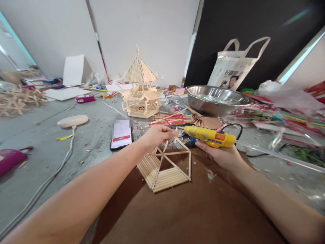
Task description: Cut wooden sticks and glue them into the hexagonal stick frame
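My right hand (219, 154) grips a yellow hot glue gun (209, 135), its nozzle pointing left. Close to that nozzle, the fingers of my left hand (159, 135) pinch a short pale wooden stick (176, 130); most of it is hidden by the fingers. Below both hands lies a hexagonal frame of wooden sticks (171, 178), spoked from its middle. Rows of sticks fill the sections at its left and front, while the right-hand sections are open between the spokes. A brown board (182, 213) lies under the frame.
A stick-built pagoda (139, 91) stands behind, with a phone (122, 134) nearer on the left. A metal basin (218, 100), a folded brown paper fan (204, 120) and red-wrapped sticks (172, 118) lie behind the gun. A white power strip (72, 120) trails its cord at left.
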`<state>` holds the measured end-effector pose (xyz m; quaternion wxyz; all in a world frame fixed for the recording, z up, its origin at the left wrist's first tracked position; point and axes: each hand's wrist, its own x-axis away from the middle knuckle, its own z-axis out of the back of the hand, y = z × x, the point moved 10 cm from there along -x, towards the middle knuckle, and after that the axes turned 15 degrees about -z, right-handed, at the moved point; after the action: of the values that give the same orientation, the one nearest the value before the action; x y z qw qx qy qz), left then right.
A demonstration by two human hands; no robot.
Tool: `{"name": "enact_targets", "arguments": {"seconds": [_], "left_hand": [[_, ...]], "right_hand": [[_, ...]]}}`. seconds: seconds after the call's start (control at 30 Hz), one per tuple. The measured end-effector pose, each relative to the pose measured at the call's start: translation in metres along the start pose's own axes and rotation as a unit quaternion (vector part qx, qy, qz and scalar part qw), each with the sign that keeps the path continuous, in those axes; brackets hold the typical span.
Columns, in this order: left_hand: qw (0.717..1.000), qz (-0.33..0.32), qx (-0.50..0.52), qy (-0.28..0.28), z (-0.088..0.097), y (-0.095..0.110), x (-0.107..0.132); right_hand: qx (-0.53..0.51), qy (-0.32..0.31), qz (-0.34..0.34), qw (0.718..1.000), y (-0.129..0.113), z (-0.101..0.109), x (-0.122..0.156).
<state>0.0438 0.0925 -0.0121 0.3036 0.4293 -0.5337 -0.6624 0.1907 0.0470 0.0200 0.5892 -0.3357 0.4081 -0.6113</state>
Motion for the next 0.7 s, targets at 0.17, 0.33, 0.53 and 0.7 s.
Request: {"name": "enact_targets", "arguments": {"seconds": [0.17, 0.33, 0.53, 0.7], "left_hand": [[1.0, -0.004, -0.001, 0.002, 0.001, 0.0004, -0.0004], [1.0, 0.001, -0.005, 0.003, 0.0021, -0.0004, 0.0001], [1.0, 0.0, -0.007, 0.003, 0.0023, 0.0, 0.0], [1.0, -0.009, 0.003, 0.01, 0.0079, 0.0028, -0.0025]], "right_hand": [[-0.011, -0.003, -0.004, 1.0, 0.0001, -0.0005, 0.0], [-0.013, -0.006, -0.007, 1.0, 0.0009, -0.0005, -0.0003], [-0.023, -0.007, 0.0, 1.0, 0.0005, -0.0005, 0.0004], [0.007, 0.011, -0.015, 1.0, 0.0012, 0.005, -0.0012]]}}
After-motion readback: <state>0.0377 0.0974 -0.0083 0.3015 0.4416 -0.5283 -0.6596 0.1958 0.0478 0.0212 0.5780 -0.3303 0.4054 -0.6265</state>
